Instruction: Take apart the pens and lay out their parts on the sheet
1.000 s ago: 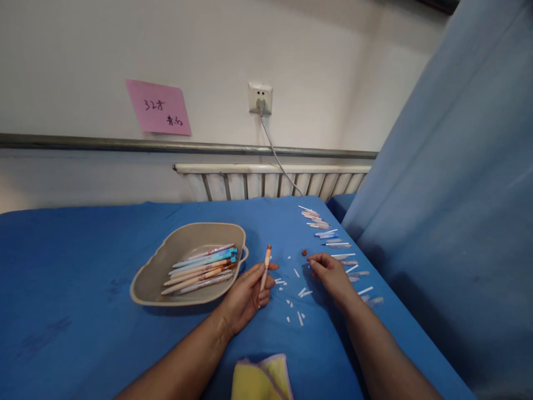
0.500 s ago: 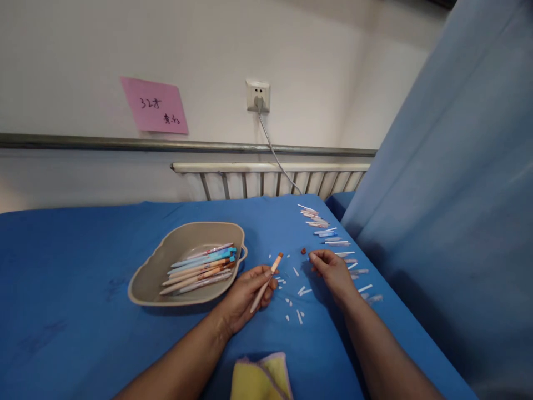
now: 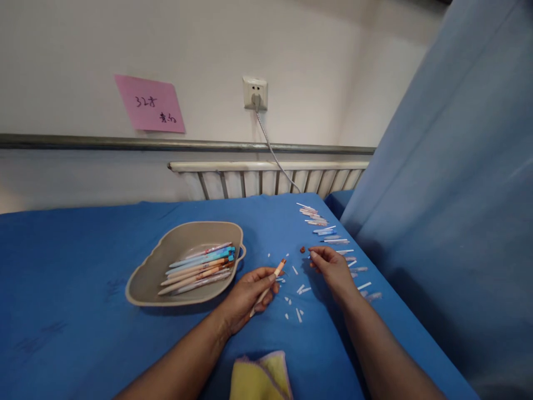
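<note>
My left hand (image 3: 247,294) is closed around a peach-coloured pen (image 3: 279,269), its brown end up and to the right and its tip down toward the bed. Across from it, my right hand (image 3: 335,272) is pinched, thumb against fingers. A tiny pale speck shows at those fingertips, too small to name. Just left of the right fingertips lies a small brown piece (image 3: 302,250). Between the hands, several small white bits and short white sticks (image 3: 298,315) are scattered on the blue cloth (image 3: 266,222).
A beige basin (image 3: 144,278) left of my hands holds several pens (image 3: 200,269). Along the right edge lie rows of pen parts (image 3: 325,232) and white sticks. A folded yellow cloth (image 3: 254,380) is in front. A blue curtain (image 3: 449,194) hangs at right.
The pen in my left hand has tilted slightly, its brown end moving a little right and down. My right hand stays pinched in nearly the same place. The view has shifted slightly.
</note>
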Tool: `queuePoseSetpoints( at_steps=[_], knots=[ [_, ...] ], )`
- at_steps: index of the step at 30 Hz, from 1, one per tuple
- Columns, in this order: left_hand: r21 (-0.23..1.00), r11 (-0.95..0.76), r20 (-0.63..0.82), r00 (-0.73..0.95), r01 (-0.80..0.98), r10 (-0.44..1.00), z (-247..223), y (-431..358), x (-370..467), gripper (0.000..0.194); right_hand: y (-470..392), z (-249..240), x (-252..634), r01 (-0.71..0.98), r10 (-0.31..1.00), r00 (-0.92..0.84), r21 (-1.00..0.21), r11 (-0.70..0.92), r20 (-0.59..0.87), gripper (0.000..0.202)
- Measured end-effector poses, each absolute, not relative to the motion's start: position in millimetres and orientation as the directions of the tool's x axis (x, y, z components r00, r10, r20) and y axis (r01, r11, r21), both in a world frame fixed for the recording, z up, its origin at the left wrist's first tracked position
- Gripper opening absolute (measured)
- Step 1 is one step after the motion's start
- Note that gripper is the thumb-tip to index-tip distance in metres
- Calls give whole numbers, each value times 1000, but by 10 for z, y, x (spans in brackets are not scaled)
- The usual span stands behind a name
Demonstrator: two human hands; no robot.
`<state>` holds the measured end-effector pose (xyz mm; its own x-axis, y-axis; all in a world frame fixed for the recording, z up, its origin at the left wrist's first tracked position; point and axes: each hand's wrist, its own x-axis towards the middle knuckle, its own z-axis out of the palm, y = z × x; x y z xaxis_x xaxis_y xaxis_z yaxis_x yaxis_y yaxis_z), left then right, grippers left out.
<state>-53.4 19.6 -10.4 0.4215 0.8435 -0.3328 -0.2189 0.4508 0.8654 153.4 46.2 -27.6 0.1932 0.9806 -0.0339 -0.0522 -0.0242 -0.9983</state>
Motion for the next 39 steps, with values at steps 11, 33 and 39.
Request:
queuePoseSetpoints(
  at_steps=[11, 33, 39],
  knots=[
    [918, 389, -310, 473, -76, 825, -152, 170, -530, 32, 322, -187, 1282, -126, 996, -17, -988, 89, 92, 29],
    [904, 412, -304, 505, -116, 808, -134, 147, -550, 30, 297, -196, 1240, -186, 986, -157, -982, 31, 61, 26],
    [903, 413, -301, 513, -119, 804, -151, 145, -558, 29, 313, -211, 1251, -189, 986, -157, -982, 22, 53, 26]
  ],
)
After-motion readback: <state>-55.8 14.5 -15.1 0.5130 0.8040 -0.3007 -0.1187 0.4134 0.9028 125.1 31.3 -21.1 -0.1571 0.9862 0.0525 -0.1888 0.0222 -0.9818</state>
